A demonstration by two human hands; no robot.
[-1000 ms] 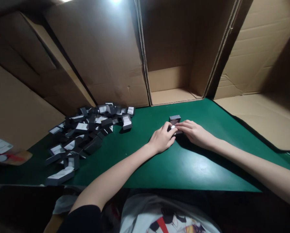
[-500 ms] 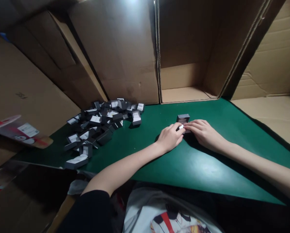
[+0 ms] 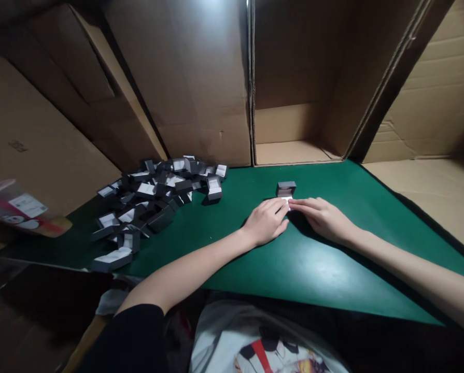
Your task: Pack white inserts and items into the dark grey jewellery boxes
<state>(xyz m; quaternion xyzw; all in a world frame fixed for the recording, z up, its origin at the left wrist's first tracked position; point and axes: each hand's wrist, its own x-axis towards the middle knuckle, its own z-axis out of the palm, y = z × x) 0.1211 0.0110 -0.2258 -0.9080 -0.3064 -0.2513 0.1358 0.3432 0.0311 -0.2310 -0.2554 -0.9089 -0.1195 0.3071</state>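
A small dark grey jewelry box [image 3: 286, 187] stands on the green table with its lid raised. A white insert [image 3: 287, 201] shows in its lower half, between my fingertips. My left hand [image 3: 268, 220] is closed around the near left side of the box, its fingers over the insert and partly hiding the base. From the right, my right hand [image 3: 320, 213] reaches in with its fingers pressed together and their tips on the insert. The front of the box is hidden behind my fingers.
A heap of similar dark boxes with white linings [image 3: 162, 194] lies at left. Cardboard walls [image 3: 200, 103] rise behind the table, with an open cardboard box [image 3: 297, 153] at the back. A clear plastic cup [image 3: 19, 207] is at far left.
The white piece, earlier raised between my fingers, now sits lower in the box. My left fingers have flattened over it. The view has shifted slightly to the right.
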